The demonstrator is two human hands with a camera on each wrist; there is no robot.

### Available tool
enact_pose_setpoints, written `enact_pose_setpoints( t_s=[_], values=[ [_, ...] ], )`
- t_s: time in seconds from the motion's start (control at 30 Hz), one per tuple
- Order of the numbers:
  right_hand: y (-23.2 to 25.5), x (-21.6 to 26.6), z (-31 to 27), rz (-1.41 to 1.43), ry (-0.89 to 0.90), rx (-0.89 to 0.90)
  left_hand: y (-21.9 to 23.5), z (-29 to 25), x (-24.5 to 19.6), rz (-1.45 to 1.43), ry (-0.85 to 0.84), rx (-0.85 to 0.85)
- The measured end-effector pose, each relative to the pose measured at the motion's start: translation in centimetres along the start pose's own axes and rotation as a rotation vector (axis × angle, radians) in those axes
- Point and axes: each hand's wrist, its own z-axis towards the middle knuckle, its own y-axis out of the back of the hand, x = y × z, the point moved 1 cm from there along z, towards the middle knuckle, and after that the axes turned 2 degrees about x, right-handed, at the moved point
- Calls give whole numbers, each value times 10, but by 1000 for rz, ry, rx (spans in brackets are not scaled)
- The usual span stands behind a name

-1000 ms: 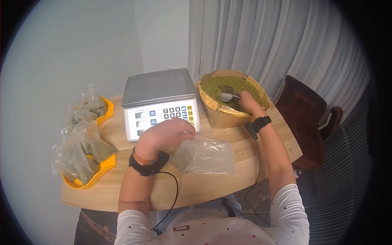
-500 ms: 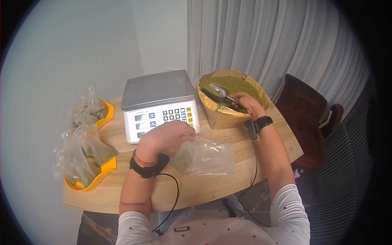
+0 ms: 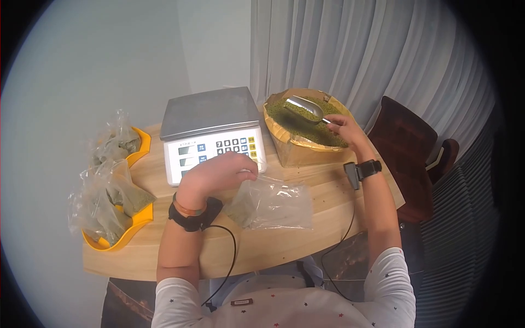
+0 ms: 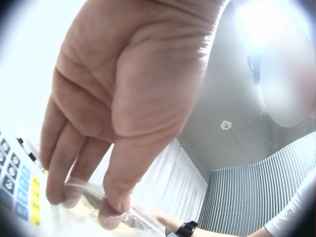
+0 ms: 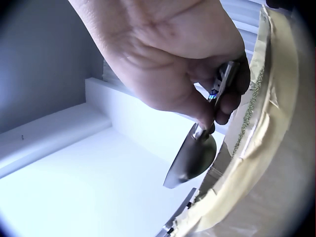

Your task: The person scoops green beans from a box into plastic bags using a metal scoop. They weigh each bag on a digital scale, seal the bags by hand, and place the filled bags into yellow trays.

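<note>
At the left, filled plastic bags [image 3: 131, 198] slump in two yellow trays [image 3: 143, 217], well apart from the hands. Next comes the scale [image 3: 210, 116]; the left hand [image 3: 219, 172] overlaps its keypad in the head view, and whether it touches the keys cannot be told, so keeping the knuckles off them seems wise.

That hand's thumb and a fingertip pinch the rim of a clear bag [image 3: 280, 205], with hardly any gap between them, while the other fingers stand off from the thumb. The bag lies on the table [image 3: 328, 188] just in front of the scale, its far left corner gathered at the pinch. Its mouth does not look spread wide; rolling the thumb away from the fingers to part the two layers should make filling cleaner.

To the right, the metal scoop [image 3: 305, 106] is above the green grains [image 3: 330, 112], within the rim of the cardboard box [image 3: 298, 157], and appears to carry some. The step looks like taking up a scoopful: best keep the hollow upward, let loose grains drop over the box, and lift well clear of the crumpled rim. The right hand [image 3: 343, 131] grips the scoop by its handle, fingers curled round and thumb pressed along it, a hold that seems firm enough to steady a level load
</note>
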Motion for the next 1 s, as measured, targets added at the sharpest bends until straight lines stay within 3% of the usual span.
enact_pose_setpoints(
  t_s=[0.1, 0.17, 0.33, 0.4, 0.5, 0.63, 0.7, 0.8, 0.93, 1.0],
  values=[
    [11, 15, -14, 39, 34, 105, 2, 0, -1, -14, 9, 10],
    [14, 24, -25, 103, 62, 270, 1, 0, 1, -17, 2, 12],
    [-2, 59, -56, 120, 53, 428, 1, 0, 1, -22, -7, 0],
    [-8, 68, -63, -104, 177, 489, 2, 0, 0, -27, 0, 6],
    [-18, 90, -77, -309, 315, 491, 1, -1, 0, -19, 21, 13],
    [-36, 126, -105, -537, 347, 449, -1, 1, 3, -26, 10, 20],
    [-42, 132, -115, -750, 596, 343, -2, 2, 4, 1, -18, 32],
    [-50, 149, -134, -868, 685, 247, -2, 2, 2, -13, -20, 35],
    [-45, 147, -129, -869, 710, 226, 0, 0, 0, -3, -1, 28],
    [-34, 144, -120, -736, 609, 246, 1, -1, -1, 5, -2, 29]
  ],
)
